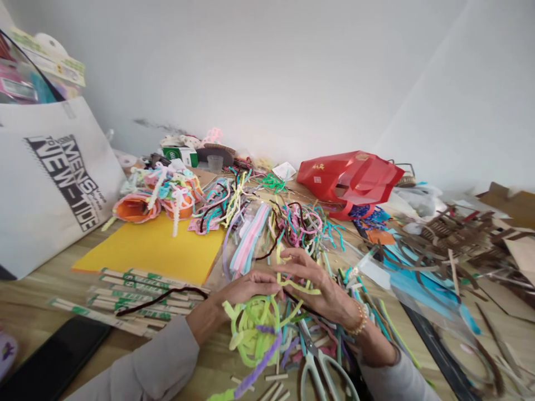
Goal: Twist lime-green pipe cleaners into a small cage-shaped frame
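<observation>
Fingers of the right hand [301, 270] spread and curved over a pale-yellow fuzzy chenille stem [299, 287]; fingers of the left hand [262, 284] low beside a lime-green chenille tangle [253, 337].

Right fingers part-open and touching the wavy stem, firmness of any grip impossible to tell; left fingers loosely curled, nothing clearly held. Stem just above the tangle, over a light wooden surface [42, 303]. Already shaped: a heap of twisted, looped pink, white and teal chenille pieces [161, 186]. Still unshaped, as far as visible: straight pink-and-blue chenille stems in a clear plastic sleeve [249, 239]. Close by: white-handled steel scissors [320, 362], a flat yellow card sheet [154, 250], and paper-wrapped wooden sticks with green print [134, 298]. Farther right: thin brown cardboard strips [460, 234].
</observation>
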Motion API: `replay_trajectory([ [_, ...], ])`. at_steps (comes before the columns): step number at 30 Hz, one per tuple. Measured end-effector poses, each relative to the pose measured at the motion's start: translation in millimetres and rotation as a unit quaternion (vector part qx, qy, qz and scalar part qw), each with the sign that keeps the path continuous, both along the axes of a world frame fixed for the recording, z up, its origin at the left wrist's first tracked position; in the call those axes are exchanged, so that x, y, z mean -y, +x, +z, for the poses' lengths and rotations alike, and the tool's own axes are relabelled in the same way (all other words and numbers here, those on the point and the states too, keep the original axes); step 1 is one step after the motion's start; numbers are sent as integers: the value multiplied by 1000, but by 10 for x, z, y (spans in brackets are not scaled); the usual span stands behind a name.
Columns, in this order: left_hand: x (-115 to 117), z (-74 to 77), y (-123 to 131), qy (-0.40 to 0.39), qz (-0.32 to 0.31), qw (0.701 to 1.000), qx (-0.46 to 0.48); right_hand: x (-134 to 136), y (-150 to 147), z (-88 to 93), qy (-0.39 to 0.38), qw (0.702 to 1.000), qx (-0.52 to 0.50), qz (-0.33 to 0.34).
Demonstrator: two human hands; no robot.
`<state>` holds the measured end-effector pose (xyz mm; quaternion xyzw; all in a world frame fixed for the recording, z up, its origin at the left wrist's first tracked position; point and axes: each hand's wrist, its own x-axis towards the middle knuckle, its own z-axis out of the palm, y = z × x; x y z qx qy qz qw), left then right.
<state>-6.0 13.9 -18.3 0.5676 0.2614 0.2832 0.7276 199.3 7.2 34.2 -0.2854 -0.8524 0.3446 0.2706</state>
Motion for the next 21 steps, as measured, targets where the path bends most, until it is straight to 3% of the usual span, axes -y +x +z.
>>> replay_trajectory([
  [4, -1, -34, -20, 10, -12, 1000, -12, 5, -9, 32, 9, 998, 42, 44],
  [8, -7, -54, -46, 23, -45, 998, -36, -8, -6, 39, -1, 998, 50, 38],
  [13, 16, 37, -44, 66, -67, 995, -14, -18, -3, -1, 2, 998, 53, 20],
  [18, 78, 82, 8, 86, -18, 995, -45, 2, 12, -41, 24, 996, 87, -2],
  [21, 107, 52, 54, 139, 26, 986, -84, 10, 6, -71, 41, 991, 122, -32],
])
